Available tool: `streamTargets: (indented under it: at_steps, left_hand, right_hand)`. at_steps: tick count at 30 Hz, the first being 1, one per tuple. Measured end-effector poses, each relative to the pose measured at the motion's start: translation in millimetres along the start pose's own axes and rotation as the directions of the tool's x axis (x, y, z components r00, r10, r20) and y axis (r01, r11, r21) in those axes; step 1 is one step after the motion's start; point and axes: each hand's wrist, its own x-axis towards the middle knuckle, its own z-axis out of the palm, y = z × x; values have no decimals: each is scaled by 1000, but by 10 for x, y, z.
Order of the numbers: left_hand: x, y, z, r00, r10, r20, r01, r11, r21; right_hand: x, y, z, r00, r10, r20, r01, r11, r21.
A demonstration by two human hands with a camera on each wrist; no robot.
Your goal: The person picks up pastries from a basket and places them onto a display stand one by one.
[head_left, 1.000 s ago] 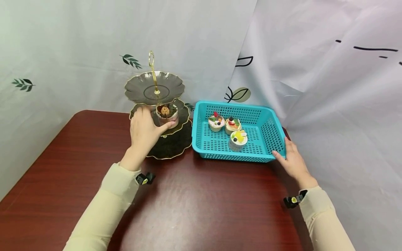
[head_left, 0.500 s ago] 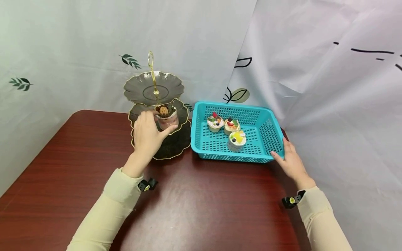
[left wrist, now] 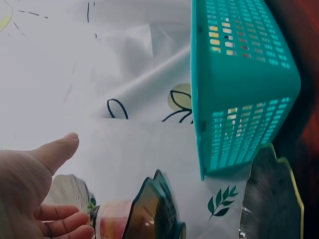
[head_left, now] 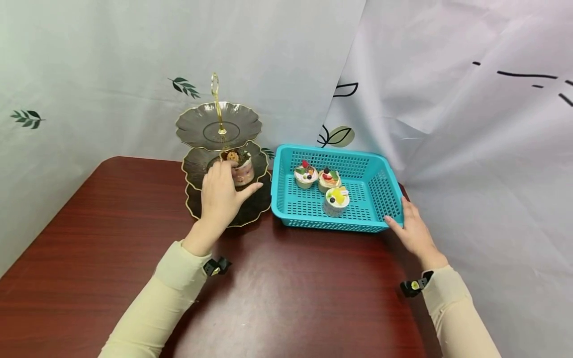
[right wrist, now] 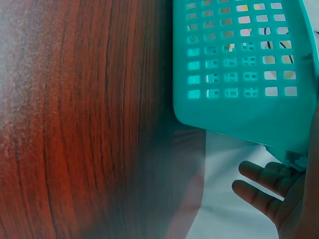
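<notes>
On the middle tier of a gold-rimmed tiered dessert stand stands a pink dessert cup with a walnut-like topping. My left hand is beside the cup, thumb stretched out and apart from it. Its fingertips lie at the cup's near left edge; I cannot tell whether they touch. In the left wrist view the fingers are loosely bent in front of the cup. My right hand holds the front right corner of a turquoise basket, thumb over the rim. Some right fingers hang below the corner.
Inside the basket sit three small fruit-topped cakes: one with a raspberry, one with strawberry, one with yellow fruit. The stand is left of the basket on a dark red table. White cloth hangs close behind.
My left hand has come away from the stand's left side, shifting right and slightly toward me. Its thumb has left the dessert cup, which stays on the tier. My right hand stays at the basket.
</notes>
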Motion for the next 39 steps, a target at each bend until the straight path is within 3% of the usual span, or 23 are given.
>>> streamTargets:
  at_steps: [8, 17, 24, 30, 39]
  left_hand:
    - [-42, 114, 90, 998, 64, -3, -65, 998, -12]
    - [-65, 189, 206, 986, 153, 62, -152, 988, -10]
    - [-68, 243, 347, 978, 148, 150, -144, 989, -33]
    - [-86, 306, 473, 966, 171, 192, -162, 985, -63]
    - [-104, 364, 590, 954, 156, 257, -146, 988, -60]
  right_hand:
    - [3, 18, 12, 1000, 1, 0, -1, 1000, -1]
    - [4, 21, -1, 1000, 16, 20, -16, 1000, -7]
    - [3, 4, -25, 1000, 14, 18, -14, 1000, -6]
    - [9, 15, -13, 1000, 15, 20, -15, 1000, -7]
    - [12, 11, 1, 1000, 25, 16, -25, 1000, 3]
